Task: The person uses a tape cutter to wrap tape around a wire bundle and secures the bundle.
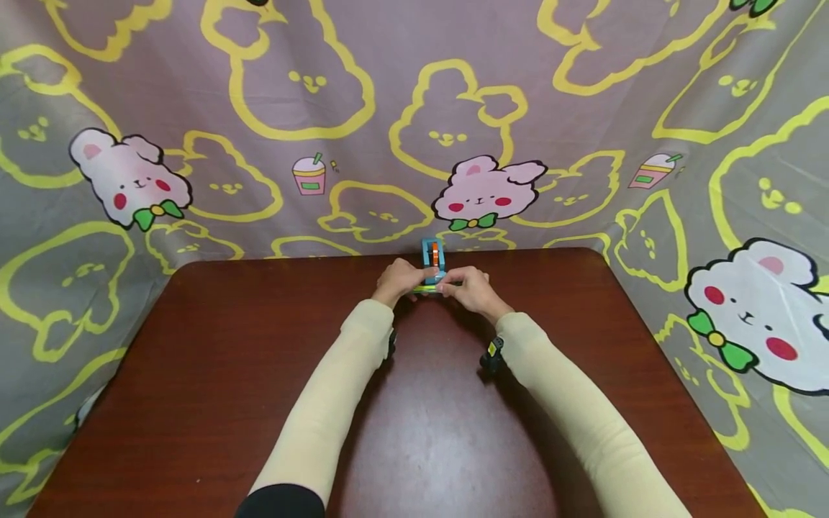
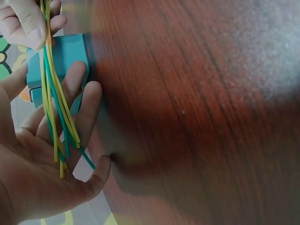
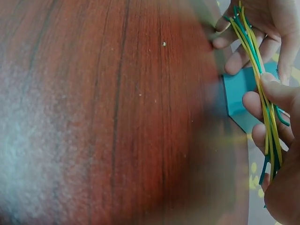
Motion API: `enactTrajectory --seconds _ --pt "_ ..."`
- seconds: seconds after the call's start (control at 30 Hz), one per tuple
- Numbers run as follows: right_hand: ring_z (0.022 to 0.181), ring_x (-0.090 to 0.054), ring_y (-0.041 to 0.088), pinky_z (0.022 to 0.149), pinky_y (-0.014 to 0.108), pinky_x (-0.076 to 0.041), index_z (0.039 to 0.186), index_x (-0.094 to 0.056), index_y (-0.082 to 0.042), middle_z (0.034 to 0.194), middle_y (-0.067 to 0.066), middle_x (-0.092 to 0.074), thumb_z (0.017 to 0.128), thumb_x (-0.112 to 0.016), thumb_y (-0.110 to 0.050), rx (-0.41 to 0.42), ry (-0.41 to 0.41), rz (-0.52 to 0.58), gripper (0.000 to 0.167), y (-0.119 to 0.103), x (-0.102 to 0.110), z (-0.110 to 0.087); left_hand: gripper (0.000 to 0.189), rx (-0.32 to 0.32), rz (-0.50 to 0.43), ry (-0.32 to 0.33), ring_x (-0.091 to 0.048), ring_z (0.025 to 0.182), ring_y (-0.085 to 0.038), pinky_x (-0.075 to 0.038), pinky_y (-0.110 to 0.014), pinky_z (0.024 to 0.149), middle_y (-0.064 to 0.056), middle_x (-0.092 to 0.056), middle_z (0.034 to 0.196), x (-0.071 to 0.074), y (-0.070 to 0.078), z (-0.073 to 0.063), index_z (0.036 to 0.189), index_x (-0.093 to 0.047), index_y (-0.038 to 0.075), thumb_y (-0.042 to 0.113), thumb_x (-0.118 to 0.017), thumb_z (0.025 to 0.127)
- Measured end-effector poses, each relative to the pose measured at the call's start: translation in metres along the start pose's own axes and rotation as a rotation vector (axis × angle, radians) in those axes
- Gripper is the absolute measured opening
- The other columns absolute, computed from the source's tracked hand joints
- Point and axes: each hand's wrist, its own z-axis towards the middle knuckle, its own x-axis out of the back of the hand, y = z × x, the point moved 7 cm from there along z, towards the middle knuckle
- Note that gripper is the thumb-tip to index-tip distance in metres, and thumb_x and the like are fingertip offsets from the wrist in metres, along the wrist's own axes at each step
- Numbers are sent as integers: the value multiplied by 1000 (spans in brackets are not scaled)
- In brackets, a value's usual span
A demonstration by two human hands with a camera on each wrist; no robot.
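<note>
Near the table's far edge, my right hand [image 1: 473, 288] pinches a bundle of thin yellow and green wires [image 2: 50, 89] between thumb and fingers. The lower ends of the wires lie across the palm of my left hand [image 2: 51, 173], whose fingers are spread and loosely bent, not closed round them. In the right wrist view the right thumb [image 3: 279, 91] presses on the middle of the bundle. Just beyond both hands stands a blue holder [image 1: 426, 252] with an orange part [image 1: 435, 253], perhaps a tape dispenser. The hands partly hide its near end.
The dark reddish-brown wooden table [image 1: 259, 360] stretches toward me under both forearms. A patterned cloth curtain [image 1: 363, 72] hangs right behind the far edge and along both sides. A small black camera [image 1: 494, 354] sits on the right wrist.
</note>
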Motion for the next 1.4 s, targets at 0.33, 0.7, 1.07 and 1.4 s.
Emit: enactTrajectory --seconds 0.33,0.7,1.07,1.4 --pt "75 -61 19 89 46 -22 83 -78 -10 74 -6 -70 94 -73 -21 68 59 -61 16 -4 -3 0 58 -3 29 33 -70 64 -23 -50 -40 78 -8 -71 78 3 0 0 85 -73 8 65 -69 85" --pt "85 -65 18 90 49 -22 87 -79 -15 83 -7 -73 94 -73 -19 117 23 -110 10 1 -13 -9 55 -37 29 64 -66 83 -22 -43 -47 91 -1 -71 72 -1 1 -3 77 -77 11 64 -66 87" --pt "93 -66 18 100 54 -24 90 -80 -16 82 -9 -74 94 -73 -20 109 -6 -86 9 3 -15 -13 63 -124 21 25 -66 85 -23 -45 -47 86 1 -72 70 2 -1 -9 83 -81 7 67 -61 90" --pt "75 -64 10 78 37 -50 94 -80 -14 83 -9 -74 92 -76 -24 133 5 -122 11 -8 1 -27 62 -378 17 -160 -69 87 -24 -53 -40 81 -8 -74 95 5 -4 -17 104 -78 4 57 -47 102"
